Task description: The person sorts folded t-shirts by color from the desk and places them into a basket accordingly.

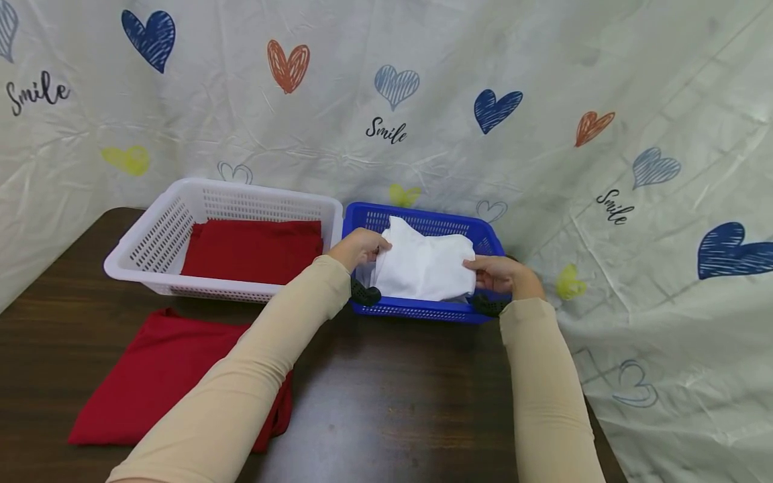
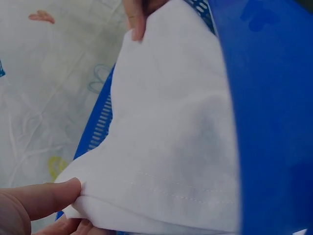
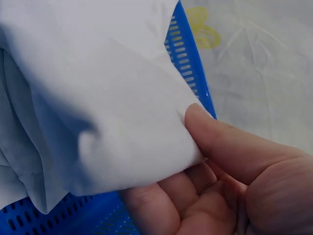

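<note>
A folded white T-shirt (image 1: pixel 425 265), with a double-stitched hem in the left wrist view, is held at the blue basket (image 1: pixel 423 312). My left hand (image 1: pixel 360 248) pinches its left edge, thumb on top and fingers beneath. On the opposite side, my right hand (image 1: pixel 501 274) grips a corner between thumb and fingers, as the right wrist view shows up close (image 3: pixel 230 166). More white cloth (image 3: pixel 19 142) hangs or lies below the held layer, over the basket. How far the T-shirt rests on the basket floor is hidden.
Left of the blue basket stands a white basket (image 1: pixel 226 290) holding folded red cloth (image 1: pixel 253 251). Another folded red cloth (image 1: pixel 163 382) lies on the dark wooden table (image 1: pixel 386 402), partly behind my left sleeve. A heart-printed curtain (image 1: pixel 338 100) hangs directly behind both baskets.
</note>
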`<state>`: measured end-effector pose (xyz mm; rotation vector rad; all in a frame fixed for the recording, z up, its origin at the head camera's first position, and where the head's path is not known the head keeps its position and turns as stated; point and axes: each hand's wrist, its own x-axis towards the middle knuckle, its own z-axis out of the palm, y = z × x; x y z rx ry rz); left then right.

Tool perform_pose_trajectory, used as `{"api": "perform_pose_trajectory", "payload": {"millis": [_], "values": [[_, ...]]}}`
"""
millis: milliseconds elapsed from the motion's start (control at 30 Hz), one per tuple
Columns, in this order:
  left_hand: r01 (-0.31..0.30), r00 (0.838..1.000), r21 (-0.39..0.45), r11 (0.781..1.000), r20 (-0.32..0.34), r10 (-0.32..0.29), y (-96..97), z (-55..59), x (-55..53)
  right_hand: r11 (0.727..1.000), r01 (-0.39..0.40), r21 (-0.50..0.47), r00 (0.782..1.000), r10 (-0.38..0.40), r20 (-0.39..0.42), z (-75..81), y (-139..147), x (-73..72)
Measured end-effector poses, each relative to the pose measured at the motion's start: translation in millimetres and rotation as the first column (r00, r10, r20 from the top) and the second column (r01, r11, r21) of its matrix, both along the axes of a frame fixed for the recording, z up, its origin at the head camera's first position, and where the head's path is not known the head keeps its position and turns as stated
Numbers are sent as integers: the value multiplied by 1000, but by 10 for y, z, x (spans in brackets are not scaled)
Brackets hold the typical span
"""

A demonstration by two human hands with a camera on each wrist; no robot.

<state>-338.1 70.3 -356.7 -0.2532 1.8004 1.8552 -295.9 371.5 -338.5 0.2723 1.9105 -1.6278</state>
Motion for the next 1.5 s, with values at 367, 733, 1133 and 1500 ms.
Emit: {"api": "perform_pose_trajectory", "payload": {"millis": [367, 733, 1133, 1500], "values": [[6, 1000, 9, 1000, 18, -7, 20, -28, -2, 996, -90, -4, 996, 90, 4, -47, 29, -16], [-6, 998, 16, 1000, 55, 5, 91, -141, -113, 999, -33, 24, 999, 33, -16, -95, 55, -22], [6, 997, -14, 1000, 77, -5, 38, -93, -75, 1000, -31, 2, 999, 31, -19, -65, 75, 18], [-21, 994, 70, 997, 112, 13, 5, -15, -14, 1000, -1, 11, 999, 1, -33, 22, 128, 103]]}}
